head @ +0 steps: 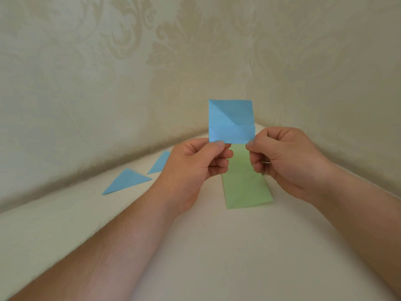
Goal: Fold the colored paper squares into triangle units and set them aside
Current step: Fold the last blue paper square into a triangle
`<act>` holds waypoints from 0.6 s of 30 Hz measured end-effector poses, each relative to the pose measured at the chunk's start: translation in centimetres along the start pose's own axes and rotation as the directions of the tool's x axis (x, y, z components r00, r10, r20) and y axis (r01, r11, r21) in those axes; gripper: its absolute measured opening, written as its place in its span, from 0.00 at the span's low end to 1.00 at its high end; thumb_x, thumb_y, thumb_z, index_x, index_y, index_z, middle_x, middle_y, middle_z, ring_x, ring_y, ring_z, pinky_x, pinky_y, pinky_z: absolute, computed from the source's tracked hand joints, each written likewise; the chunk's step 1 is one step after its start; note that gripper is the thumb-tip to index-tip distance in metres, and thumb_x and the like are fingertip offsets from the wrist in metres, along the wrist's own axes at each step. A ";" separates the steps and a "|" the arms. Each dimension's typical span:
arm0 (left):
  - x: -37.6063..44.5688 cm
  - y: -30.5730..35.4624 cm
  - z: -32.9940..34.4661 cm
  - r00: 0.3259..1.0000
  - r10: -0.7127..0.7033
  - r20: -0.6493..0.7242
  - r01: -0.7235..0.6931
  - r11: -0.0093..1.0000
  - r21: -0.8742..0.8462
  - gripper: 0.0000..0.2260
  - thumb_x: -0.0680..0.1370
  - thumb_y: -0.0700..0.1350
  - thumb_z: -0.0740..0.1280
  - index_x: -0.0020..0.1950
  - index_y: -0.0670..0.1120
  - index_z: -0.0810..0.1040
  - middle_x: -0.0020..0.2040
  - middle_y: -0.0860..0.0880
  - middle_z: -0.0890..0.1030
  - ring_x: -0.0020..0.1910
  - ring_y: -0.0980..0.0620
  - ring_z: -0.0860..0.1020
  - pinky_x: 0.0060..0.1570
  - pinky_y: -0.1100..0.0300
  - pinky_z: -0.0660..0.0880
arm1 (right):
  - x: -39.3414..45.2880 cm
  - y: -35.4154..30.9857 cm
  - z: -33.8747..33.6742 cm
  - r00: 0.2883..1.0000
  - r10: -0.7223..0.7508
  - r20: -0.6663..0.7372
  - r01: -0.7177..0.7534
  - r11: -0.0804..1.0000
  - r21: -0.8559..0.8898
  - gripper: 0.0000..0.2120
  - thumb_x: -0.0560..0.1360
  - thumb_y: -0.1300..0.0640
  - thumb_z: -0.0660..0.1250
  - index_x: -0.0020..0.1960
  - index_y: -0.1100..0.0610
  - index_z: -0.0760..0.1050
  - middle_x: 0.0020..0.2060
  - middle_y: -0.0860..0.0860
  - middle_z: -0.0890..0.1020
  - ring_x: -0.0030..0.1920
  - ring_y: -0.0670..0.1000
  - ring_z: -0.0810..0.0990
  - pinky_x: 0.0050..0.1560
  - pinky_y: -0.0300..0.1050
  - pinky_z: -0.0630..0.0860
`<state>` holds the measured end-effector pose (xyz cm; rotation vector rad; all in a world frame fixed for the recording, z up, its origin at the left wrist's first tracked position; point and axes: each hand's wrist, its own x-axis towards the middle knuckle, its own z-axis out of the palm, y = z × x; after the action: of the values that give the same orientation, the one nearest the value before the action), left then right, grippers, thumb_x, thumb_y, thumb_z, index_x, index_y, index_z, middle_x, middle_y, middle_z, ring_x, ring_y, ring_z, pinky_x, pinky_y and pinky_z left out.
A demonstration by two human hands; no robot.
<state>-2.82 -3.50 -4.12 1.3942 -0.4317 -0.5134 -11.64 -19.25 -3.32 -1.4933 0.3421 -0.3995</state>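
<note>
A blue paper square [231,120] stands upright in the air in front of the wall corner, with a diagonal crease across its upper part. My left hand [195,168] pinches its lower left corner between thumb and forefinger. My right hand [286,157] pinches its lower right corner the same way. Below and behind the hands, green paper squares [245,185] lie on the cream surface [195,257], partly hidden by my fingers. Two folded blue triangles lie to the left: one [128,181] nearer, the other [159,162] farther back and partly behind my left hand.
Cream walls with a damask pattern [130,72] meet in a corner close behind the paper. The cream surface stretches toward me between my forearms. A ring sits on a finger of my right hand.
</note>
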 end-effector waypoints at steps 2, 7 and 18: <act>0.0 0.0 0.0 1.000 -0.001 0.007 0.001 1.000 0.010 0.08 0.82 0.41 0.67 0.46 0.43 0.86 0.40 0.47 0.85 0.36 0.54 0.79 0.44 0.60 0.81 | 0.0 0.0 0.0 1.000 0.004 0.002 -0.004 1.000 -0.005 0.19 0.77 0.66 0.69 0.29 0.54 0.75 0.29 0.54 0.77 0.30 0.50 0.72 0.34 0.43 0.72; 0.0 0.0 0.0 1.000 -0.005 -0.026 0.005 1.000 0.000 0.08 0.82 0.42 0.68 0.47 0.42 0.85 0.41 0.47 0.85 0.37 0.53 0.79 0.44 0.59 0.81 | 0.1 -0.1 0.0 1.000 0.010 -0.006 -0.010 1.000 -0.004 0.18 0.76 0.66 0.69 0.29 0.54 0.75 0.29 0.54 0.77 0.29 0.50 0.73 0.33 0.43 0.72; 0.0 0.1 0.1 0.997 0.015 -0.075 -0.018 0.999 -0.032 0.08 0.81 0.40 0.70 0.42 0.43 0.83 0.39 0.48 0.84 0.35 0.55 0.78 0.43 0.61 0.80 | 0.2 0.1 -0.1 0.999 0.029 -0.013 -0.029 1.000 0.002 0.15 0.76 0.66 0.70 0.31 0.56 0.75 0.29 0.55 0.77 0.29 0.51 0.72 0.32 0.43 0.72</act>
<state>-2.88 -3.52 -4.01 1.3724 -0.3722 -0.4512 -11.47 -19.40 -3.38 -1.4828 0.3734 -0.3871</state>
